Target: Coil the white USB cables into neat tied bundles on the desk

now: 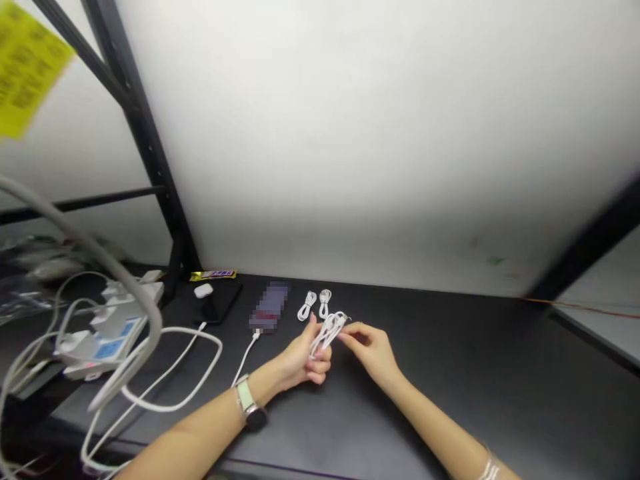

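My left hand (306,357) is closed around a coiled white charging cable (329,333), raised over the black table. At the coil's right end, my right hand (367,347) pinches with thumb and forefinger; a thin dark bit, perhaps a twist tie, pokes out there, too small to be sure. Just beyond the hands, two more coiled white cables, a left bundle (307,306) and a right bundle (325,302), lie side by side on the table. Left of them a phone (270,307), its screen blurred out, has a white cable plugged into its near end.
A white power strip (113,337) with plugs and looping white cables fills the left side. Behind the phone lie a dark flat device (220,303), a white earbud case (203,291) and a yellow snack wrapper (213,275). A black metal frame (150,140) stands at left.
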The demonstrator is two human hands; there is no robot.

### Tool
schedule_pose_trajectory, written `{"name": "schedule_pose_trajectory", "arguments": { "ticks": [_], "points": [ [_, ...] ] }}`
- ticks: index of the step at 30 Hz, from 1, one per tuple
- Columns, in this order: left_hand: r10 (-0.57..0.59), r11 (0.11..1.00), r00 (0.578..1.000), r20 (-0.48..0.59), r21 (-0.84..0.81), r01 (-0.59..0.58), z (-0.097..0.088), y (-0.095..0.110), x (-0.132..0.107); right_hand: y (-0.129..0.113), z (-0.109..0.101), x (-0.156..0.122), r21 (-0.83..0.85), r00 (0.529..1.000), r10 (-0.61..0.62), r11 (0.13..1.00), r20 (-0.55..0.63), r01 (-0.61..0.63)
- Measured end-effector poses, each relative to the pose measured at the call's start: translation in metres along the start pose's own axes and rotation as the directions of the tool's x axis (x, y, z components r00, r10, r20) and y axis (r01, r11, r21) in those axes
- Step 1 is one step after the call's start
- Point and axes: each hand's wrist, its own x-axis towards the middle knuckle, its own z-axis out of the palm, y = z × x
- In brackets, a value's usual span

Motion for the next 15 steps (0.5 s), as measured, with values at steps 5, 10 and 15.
{"name": "schedule_pose_trajectory", "arguments": {
  "ticks": [5, 10, 15],
  "points": [
    [-0.023, 0.994, 0.999, -0.030, -0.107, 0.020, -0.008, -0.003, 0.005, 0.002, 0.004, -0.004, 0.004, 0.998, -0.010, 1.000, 0.063, 0.010],
    [-0.065, 0.989, 0.998, -0.013, -0.134, 0.063, -0.004, -0.001, 0.002, 0.000, 0.009, -0.004, -0.089, 0.995, -0.078, 0.993, 0.067, 0.083],
    [-0.046, 0.985, 0.999, -0.006, -0.166, 0.044, -0.003, 0.001, 0.002, -0.032, -0.014, -0.020, -0.300, 0.887, -0.440, 0.873, -0.142, 0.385]
  ]
}}
